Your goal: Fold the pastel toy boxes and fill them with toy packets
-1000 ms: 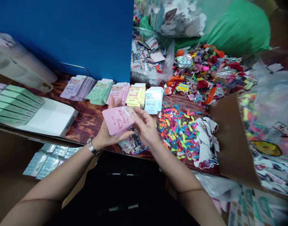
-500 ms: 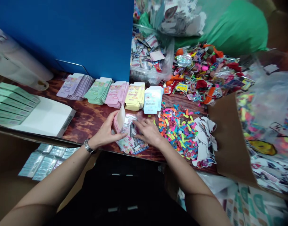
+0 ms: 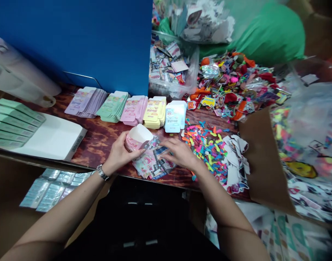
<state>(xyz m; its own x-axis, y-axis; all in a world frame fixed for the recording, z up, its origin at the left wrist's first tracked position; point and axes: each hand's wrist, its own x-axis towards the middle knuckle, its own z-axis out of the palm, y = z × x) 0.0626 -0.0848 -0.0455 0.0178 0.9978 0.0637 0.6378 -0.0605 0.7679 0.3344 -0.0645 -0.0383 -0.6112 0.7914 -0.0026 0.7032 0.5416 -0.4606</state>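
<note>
Your left hand (image 3: 118, 156) has a pink carton (image 3: 136, 138) gripped at center, just beside the printed cards (image 3: 149, 166); your right hand (image 3: 180, 154) is open, fingers out over those cards.

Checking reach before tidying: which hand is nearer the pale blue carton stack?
Right hand, just below the pale blue carton stack; the left hand is farther left, holding a pink carton.

The table (image 3: 97, 146) has a glossy, wood-patterned top. Just above it, the pink box (image 3: 137, 139) is smooth matt card, while the tub (image 3: 168, 85) at its far edge is clear, shiny plastic. The flap (image 3: 265, 156) at its right side is rough brown cardboard.
</note>
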